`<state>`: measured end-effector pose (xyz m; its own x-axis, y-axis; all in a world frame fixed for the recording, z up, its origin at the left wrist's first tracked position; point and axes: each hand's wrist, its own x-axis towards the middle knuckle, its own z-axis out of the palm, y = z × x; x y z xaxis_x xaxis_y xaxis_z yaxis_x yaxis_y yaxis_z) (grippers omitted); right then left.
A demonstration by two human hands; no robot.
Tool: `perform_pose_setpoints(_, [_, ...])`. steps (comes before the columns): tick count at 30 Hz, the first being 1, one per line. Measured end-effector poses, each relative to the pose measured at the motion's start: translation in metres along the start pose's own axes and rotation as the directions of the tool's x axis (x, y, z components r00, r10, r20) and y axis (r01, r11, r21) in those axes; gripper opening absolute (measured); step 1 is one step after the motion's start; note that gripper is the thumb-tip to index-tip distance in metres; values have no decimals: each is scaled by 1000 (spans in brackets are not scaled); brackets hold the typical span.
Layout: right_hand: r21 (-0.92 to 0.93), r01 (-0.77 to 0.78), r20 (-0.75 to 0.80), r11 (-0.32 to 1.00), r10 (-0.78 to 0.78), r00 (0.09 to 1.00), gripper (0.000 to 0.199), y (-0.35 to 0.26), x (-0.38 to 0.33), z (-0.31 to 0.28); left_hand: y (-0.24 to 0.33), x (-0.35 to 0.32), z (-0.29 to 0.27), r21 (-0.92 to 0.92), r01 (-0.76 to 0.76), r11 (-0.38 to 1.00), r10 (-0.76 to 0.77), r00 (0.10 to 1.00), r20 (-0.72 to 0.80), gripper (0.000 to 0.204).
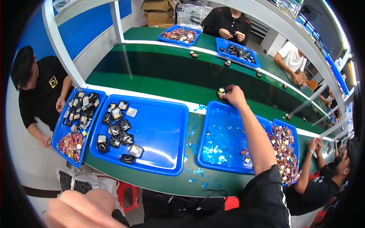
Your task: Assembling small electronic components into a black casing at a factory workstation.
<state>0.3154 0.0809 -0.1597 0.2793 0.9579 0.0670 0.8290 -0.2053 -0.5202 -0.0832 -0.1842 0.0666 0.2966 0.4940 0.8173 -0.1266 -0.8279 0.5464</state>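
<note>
Nearest the lens, my left hand [81,212] fills the lower left corner as a blur, off the bench; I cannot tell how far open it is. My right hand [234,95] reaches out to the far edge of the bench, fingers pinched shut around a small dark part [221,92] with a pale face, held at the near rim of the green conveyor belt [171,79].

Just under that arm sits a blue tray [213,125] scattered with shiny bits of film and a few small pieces in its near right corner. Beside it to the right, another blue tray [294,131] is heaped with colourful foil scraps. To the left, a wide blue tray [163,133] holds small black camera-like parts along its left side, some with pale covers. At the bench's left end, a fourth tray [62,129] carries more dark parts and foil pieces, with a co-worker's hand [60,103] by it.
</note>
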Motion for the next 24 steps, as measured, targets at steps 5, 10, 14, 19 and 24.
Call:
perform_pose_setpoints(5, [25, 467, -208, 884, -453, 867, 26, -121, -82, 18, 11, 6, 3, -220, 52, 974, -47, 999, 26, 2])
perform_pose_setpoints(10, [146, 715, 474, 684, -682, 556, 32, -202, -218, 64, -23, -1, 7, -3, -355, 935, 355, 934, -31, 20])
perform_pose_setpoints(14, [221, 691, 355, 688, -717, 600, 29, -179, -226, 81, -62, -49, 9, 389, 256, 885, -107, 925, -364, 20])
perform_pose_setpoints(19, [372, 630, 422, 681, -729, 539, 30, -212, -234, 82, -104, -147, -41, 345, 789, 509, -486, 593, -641, 24])
perform_pose_setpoints(24, [485, 537, 428, 690, -723, 542, 20, -215, -218, 84, -128, -167, -54, 450, 769, 455, -424, 631, -650, 31])
